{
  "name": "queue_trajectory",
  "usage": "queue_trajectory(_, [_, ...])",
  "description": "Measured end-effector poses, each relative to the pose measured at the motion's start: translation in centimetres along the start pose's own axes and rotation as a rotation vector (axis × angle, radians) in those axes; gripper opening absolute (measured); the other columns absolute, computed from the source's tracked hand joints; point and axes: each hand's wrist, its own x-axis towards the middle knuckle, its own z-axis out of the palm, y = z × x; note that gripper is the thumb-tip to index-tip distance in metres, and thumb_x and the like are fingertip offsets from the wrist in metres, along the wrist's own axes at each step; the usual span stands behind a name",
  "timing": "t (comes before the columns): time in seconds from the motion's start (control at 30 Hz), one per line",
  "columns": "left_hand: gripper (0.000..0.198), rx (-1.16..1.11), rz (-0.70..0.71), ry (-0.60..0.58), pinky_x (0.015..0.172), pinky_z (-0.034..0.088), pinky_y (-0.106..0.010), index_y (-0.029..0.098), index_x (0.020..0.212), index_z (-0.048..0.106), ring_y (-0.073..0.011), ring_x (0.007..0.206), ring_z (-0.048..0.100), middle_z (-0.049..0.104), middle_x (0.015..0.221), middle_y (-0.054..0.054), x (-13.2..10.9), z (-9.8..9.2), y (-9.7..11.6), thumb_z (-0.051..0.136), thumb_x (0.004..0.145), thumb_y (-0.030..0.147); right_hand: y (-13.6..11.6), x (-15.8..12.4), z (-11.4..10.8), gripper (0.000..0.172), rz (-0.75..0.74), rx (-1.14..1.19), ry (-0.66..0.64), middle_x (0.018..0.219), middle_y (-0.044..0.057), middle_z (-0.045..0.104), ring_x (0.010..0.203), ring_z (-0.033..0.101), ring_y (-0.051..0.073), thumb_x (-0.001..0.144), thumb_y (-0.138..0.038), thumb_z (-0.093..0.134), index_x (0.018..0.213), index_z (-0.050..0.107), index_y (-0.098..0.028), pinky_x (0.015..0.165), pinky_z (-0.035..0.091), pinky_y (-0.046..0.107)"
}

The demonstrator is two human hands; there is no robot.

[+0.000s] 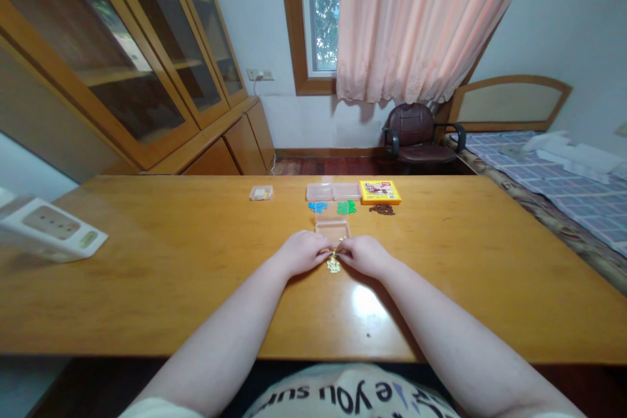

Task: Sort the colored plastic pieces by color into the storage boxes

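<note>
My left hand (308,252) and my right hand (362,253) meet fingertip to fingertip over the table, both pinched closed. Between the fingertips is something small and yellowish, too small to name. Just below lies a small heap of pale yellow pieces (334,266). A clear plastic box (333,225) with its lid raised stands right behind my hands; they hide its front edge. Farther back lie blue pieces (318,207), green pieces (346,208) and brown pieces (382,210) in separate heaps.
Behind the heaps lie a flat clear box (321,192) and a yellow package (380,192). A small clear container (261,192) sits to the left. A white device (53,225) stands at the table's left end. Beyond the table is a chair (416,134).
</note>
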Motion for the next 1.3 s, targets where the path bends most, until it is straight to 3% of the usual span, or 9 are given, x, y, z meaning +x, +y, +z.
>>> queue_trajectory(0.17, [0.021, -0.010, 0.030, -0.053, 0.071, 0.042, -0.025, 0.027, 0.094, 0.067, -0.0158, 0.080, 0.062, 0.069, 0.088, -0.001, -0.08, -0.05, 0.40, 0.048, 0.087, 0.029, -0.02, 0.04, 0.16, 0.023, 0.010, -0.016, 0.003, 0.086, 0.005, 0.072, 0.075, 0.063, 0.016, 0.088, -0.034, 0.050, 0.091, 0.070, -0.024, 0.062, 0.037, 0.024])
queue_trajectory(0.63, [0.017, 0.054, 0.036, -0.036, 0.065, 0.042, -0.025, 0.024, 0.083, 0.067, -0.0154, 0.073, 0.062, 0.068, 0.080, -0.001, 0.03, 0.40, 0.32, 0.051, 0.085, 0.028, -0.20, 0.03, -0.11, 0.021, 0.032, -0.029, -0.018, 0.085, 0.004, 0.071, 0.074, 0.062, 0.015, 0.086, -0.029, 0.050, 0.090, 0.070, -0.023, 0.063, 0.037, 0.023])
queue_trajectory(0.73, [0.018, 0.066, 0.011, 0.032, 0.066, 0.041, -0.025, 0.023, 0.084, 0.067, -0.0156, 0.074, 0.062, 0.069, 0.081, -0.001, -0.06, 0.14, 0.13, 0.050, 0.087, 0.029, -0.22, 0.02, -0.16, 0.021, 0.034, -0.019, -0.014, 0.085, 0.004, 0.071, 0.075, 0.063, 0.016, 0.086, -0.029, 0.050, 0.091, 0.070, -0.023, 0.064, 0.038, 0.023])
queue_trajectory(0.93, [0.023, 0.087, -0.231, 0.265, 0.073, 0.042, -0.028, 0.022, 0.096, 0.066, -0.0172, 0.081, 0.062, 0.070, 0.091, -0.004, -0.07, -0.04, -0.45, 0.046, 0.090, 0.030, -0.30, 0.01, -0.34, 0.019, 0.039, 0.023, -0.004, 0.088, 0.003, 0.072, 0.078, 0.065, 0.017, 0.085, -0.028, 0.052, 0.091, 0.070, -0.024, 0.066, 0.040, 0.023])
queue_trajectory(1.13, [0.020, 0.063, -0.025, 0.082, 0.069, 0.042, -0.026, 0.025, 0.093, 0.067, -0.0161, 0.079, 0.062, 0.070, 0.088, -0.001, -0.02, 0.08, 0.18, 0.048, 0.089, 0.031, -0.22, 0.01, -0.14, 0.017, 0.035, 0.038, 0.017, 0.083, 0.003, 0.071, 0.073, 0.063, 0.015, 0.084, -0.029, 0.053, 0.086, 0.069, -0.023, 0.061, 0.036, 0.022])
queue_trajectory(1.3, [0.017, 0.091, 0.017, -0.008, 0.064, 0.041, -0.024, 0.027, 0.092, 0.067, -0.0156, 0.075, 0.061, 0.069, 0.084, 0.000, 0.14, 0.50, 0.32, 0.051, 0.087, 0.031, -0.06, 0.08, 0.18, 0.017, 0.032, 0.025, 0.024, 0.079, 0.003, 0.070, 0.069, 0.060, 0.013, 0.085, -0.029, 0.053, 0.083, 0.068, -0.022, 0.059, 0.034, 0.022])
